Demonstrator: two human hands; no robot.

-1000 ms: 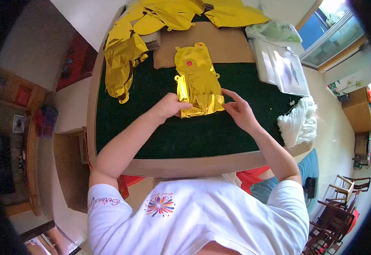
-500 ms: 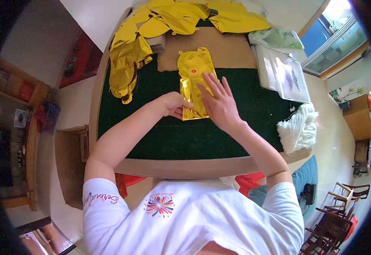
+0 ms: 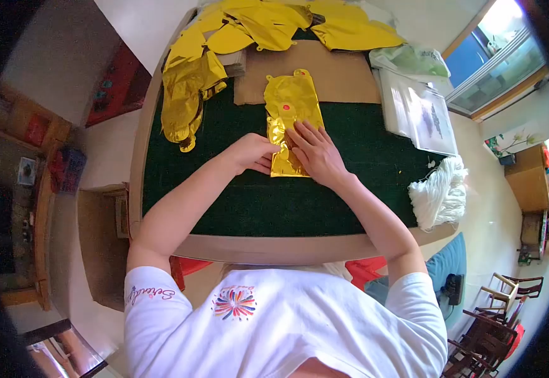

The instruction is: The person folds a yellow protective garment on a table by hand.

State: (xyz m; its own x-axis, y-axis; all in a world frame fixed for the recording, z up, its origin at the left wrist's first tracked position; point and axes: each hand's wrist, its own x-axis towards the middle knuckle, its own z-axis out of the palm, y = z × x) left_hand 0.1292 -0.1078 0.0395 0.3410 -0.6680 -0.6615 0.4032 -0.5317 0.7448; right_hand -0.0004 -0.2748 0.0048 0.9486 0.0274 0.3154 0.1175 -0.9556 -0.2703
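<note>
A gold foil balloon, folded flat into a long strip with a small red mark on it, lies in front of me on the dark green table cover. Its far end reaches onto a sheet of cardboard. At its left edge, near the bottom, my left hand grips the foil with the thumb on top; the other fingertips are partly hidden. My right hand rests flat across the lower right part of the balloon, fingers stretched out. The foil under both hands is creased and shiny.
More gold foil balloons are heaped at the left and along the back edge. The brown cardboard lies mid-back. Clear plastic bags and a bundle of white string are on the right side of the green cover.
My right hand has come down from above the balloon and now lies flat on it, slightly nearer my left hand. My left hand stays at the left edge.
</note>
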